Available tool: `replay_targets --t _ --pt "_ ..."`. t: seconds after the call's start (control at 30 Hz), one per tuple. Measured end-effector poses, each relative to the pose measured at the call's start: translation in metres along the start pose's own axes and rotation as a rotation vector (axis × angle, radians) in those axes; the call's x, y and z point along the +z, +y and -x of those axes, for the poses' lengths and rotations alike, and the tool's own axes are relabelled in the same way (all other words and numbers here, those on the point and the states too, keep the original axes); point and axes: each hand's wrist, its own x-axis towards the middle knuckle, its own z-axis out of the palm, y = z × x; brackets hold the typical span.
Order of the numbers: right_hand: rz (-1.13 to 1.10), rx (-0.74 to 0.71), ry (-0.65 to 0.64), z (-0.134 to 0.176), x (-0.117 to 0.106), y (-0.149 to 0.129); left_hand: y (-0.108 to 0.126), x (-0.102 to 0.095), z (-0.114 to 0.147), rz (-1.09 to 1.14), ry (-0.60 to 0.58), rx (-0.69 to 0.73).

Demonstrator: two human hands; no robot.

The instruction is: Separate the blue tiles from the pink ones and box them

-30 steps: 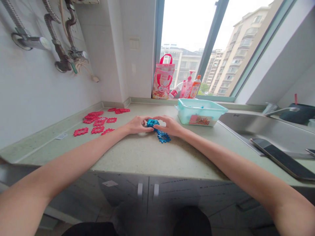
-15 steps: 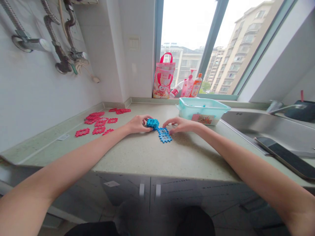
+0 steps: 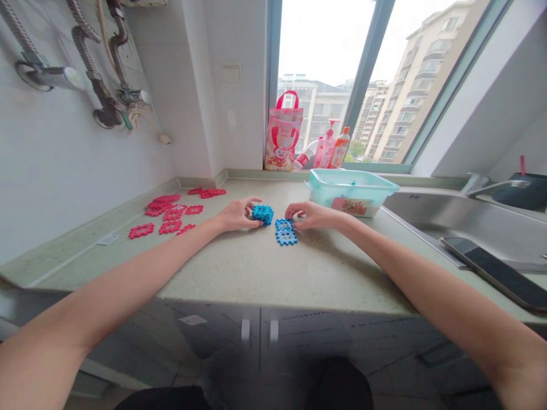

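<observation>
On the pale green counter my left hand grips a small blue cube built from puzzle tiles. Just to its right lie flat blue puzzle tiles, apart from the cube. My right hand rests its fingertips on the far edge of those flat tiles. Both arms reach forward from the near edge of the counter.
Several red puzzle tiles lie scattered at the left near the wall. A teal plastic box stands right of my hands, a steel sink beyond it with a phone on its rim. A pink bag and bottles stand at the window.
The flat blue tiles came off the cube. My right hand drew them a little to the right, while the left hand kept hold of the cube.
</observation>
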Motion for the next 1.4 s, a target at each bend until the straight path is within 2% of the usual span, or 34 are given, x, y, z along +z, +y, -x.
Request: replay_targets --t 0.17,0.27,0.4,0.53,0.73,0.9,0.97,1.07,1.13,1.23,1.4 --pt "-0.182 0.062 0.074 0.002 -0.008 0.001 0.001 0.000 0.001 0.013 -0.004 -0.012" --pt "-0.234 0.021 0.194 -0.002 -0.006 -0.008 0.001 0.002 0.000 0.007 -0.005 -0.002" --pt "-0.177 -0.068 0.381 -0.017 0.006 -0.022 0.001 0.005 -0.002 -0.013 -0.012 0.045" --pt "-0.024 -0.087 0.478 -0.030 0.021 -0.027 0.002 0.007 -0.003 -0.026 -0.007 0.039" --pt "0.085 -0.115 0.316 -0.032 0.033 -0.029 0.006 0.006 -0.002 -0.028 -0.017 0.047" --pt "0.031 -0.110 0.379 -0.019 0.017 -0.034 0.007 0.005 -0.001 -0.047 -0.009 0.031" --pt "0.018 -0.073 0.273 -0.010 0.007 -0.034 0.007 0.004 -0.001 -0.066 0.002 0.014" --pt "0.037 0.020 0.003 0.003 -0.003 -0.034 0.006 0.003 -0.001 -0.066 0.028 -0.022" --pt "0.078 0.050 -0.099 0.007 -0.004 -0.034 0.005 0.002 -0.001 -0.048 0.038 -0.036" --pt "0.172 0.021 -0.132 0.009 0.001 -0.038 0.003 0.002 -0.001 -0.024 0.037 -0.035" --pt "0.223 0.038 -0.084 0.008 0.009 -0.046 0.002 0.002 -0.002 -0.013 0.034 -0.028"
